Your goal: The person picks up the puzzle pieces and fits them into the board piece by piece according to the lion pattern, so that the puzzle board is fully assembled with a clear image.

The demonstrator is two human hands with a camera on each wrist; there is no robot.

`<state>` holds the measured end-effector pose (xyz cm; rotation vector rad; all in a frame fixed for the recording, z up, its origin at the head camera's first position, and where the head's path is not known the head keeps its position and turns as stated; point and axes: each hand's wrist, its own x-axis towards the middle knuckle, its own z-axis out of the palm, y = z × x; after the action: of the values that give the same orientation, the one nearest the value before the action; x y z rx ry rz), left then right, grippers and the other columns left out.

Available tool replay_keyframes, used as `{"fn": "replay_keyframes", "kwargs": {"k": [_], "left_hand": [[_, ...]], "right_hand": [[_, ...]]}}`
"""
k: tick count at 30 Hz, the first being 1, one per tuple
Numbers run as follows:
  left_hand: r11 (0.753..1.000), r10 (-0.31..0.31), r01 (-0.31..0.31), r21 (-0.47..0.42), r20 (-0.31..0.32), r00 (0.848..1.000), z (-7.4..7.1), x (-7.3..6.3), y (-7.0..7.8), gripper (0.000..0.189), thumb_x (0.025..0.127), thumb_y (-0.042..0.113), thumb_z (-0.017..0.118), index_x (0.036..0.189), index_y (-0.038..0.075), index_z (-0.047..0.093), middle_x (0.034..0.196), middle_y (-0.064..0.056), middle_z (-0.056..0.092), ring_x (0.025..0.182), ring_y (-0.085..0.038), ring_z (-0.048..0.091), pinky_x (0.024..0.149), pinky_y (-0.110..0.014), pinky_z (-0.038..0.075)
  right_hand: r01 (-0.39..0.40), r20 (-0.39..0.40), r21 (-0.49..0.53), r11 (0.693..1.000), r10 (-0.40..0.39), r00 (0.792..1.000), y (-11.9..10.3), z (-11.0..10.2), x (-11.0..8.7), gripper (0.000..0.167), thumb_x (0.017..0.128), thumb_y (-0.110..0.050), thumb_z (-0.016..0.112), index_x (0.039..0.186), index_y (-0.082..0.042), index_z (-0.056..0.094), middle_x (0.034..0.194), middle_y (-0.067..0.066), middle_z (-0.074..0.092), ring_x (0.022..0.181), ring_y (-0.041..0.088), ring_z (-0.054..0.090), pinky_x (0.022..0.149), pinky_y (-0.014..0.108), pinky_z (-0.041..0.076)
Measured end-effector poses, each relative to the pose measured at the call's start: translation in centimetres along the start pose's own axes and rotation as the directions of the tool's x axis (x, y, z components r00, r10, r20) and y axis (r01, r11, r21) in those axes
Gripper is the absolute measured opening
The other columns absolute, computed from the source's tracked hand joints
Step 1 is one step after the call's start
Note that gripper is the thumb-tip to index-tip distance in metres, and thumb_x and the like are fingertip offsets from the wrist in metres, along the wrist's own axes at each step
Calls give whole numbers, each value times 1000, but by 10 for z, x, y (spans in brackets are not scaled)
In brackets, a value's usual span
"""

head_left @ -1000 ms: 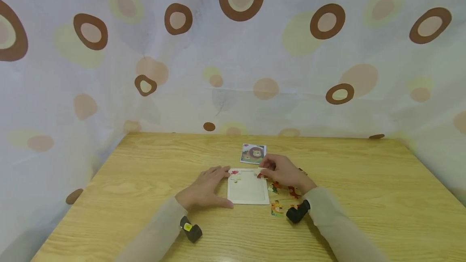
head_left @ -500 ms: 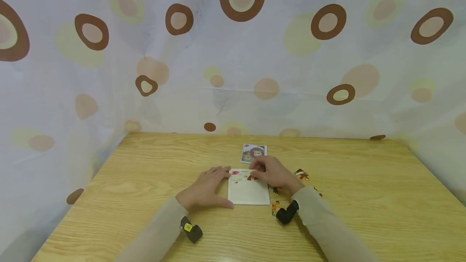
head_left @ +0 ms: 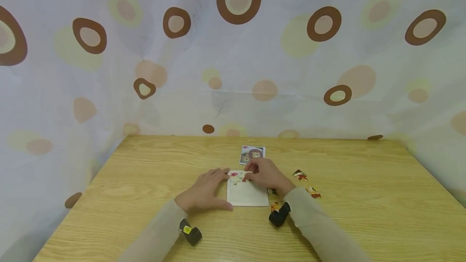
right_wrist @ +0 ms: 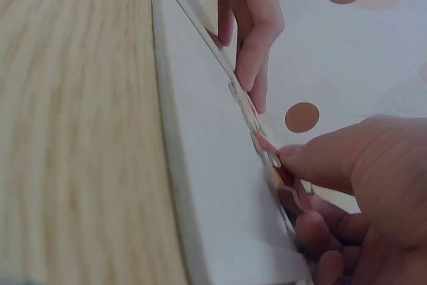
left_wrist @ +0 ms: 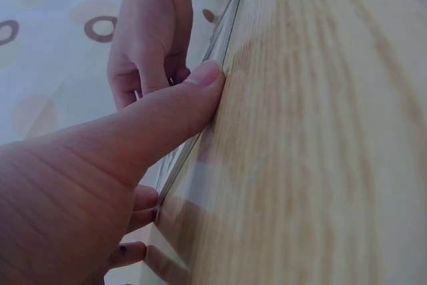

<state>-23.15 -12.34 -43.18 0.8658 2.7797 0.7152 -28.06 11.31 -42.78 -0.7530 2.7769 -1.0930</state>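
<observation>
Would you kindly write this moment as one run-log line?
left grip: touching board's left side | right grip: pinching piece at board's far side | loose pieces: right of board | card: beyond board

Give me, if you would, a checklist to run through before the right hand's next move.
1. Left hand at the tray's left edge: ok.
2. Puzzle piece pinched by the right hand: ok.
3. Puzzle piece fully seated: cannot tell, partly covered.
4. Picture card unobstructed: not ok, right hand overlaps it in the head view.
5. Loose pieces lying right of the tray: ok.
</observation>
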Motion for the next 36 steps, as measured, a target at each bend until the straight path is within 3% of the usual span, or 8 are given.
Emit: {"fn": "replay_keyframes", "kwargs": {"k": [9, 13, 26, 36], "left_hand": [[1000, -6, 6, 19, 4, 1000, 0, 1, 1, 87, 74, 63, 72, 140, 12, 46, 158, -3, 29, 145, -31, 23, 116, -55, 21], [1000, 2, -2, 30, 5, 1000, 0, 2, 2, 86, 75, 62, 72, 139, 10, 47, 157, -5, 30, 145, -32, 24, 115, -55, 22], [1000, -5, 4, 22, 10, 1000, -2, 0, 1, 87, 75, 62, 71, 140, 11, 46, 158, -5, 29, 145, -33, 24, 115, -55, 21], [1000, -22, 22, -8, 21, 1000, -1, -1, 0, 87, 75, 59, 74, 142, 12, 45, 158, -3, 28, 146, -33, 21, 116, -55, 19]], "right_hand": [[-81, -36, -79, 994, 78, 996, -15, 2, 3, 5, 83, -10, 73, 85, -8, 69, 75, 1, 63, 65, 11, 51, 59, 24, 43], [-151, -55, -73, 986, 147, 988, -18, 2, 4, 7, 82, -12, 75, 83, -8, 69, 77, 2, 62, 70, 14, 51, 62, 25, 43], [-277, -93, -88, 957, 269, 959, -22, 3, 5, 20, 78, -20, 80, 83, -7, 65, 78, 4, 61, 68, 15, 52, 60, 27, 43], [-304, -129, -130, 944, 288, 949, -20, 8, 6, 22, 78, -26, 80, 81, -8, 65, 72, 2, 62, 63, 14, 52, 57, 26, 41]]}}
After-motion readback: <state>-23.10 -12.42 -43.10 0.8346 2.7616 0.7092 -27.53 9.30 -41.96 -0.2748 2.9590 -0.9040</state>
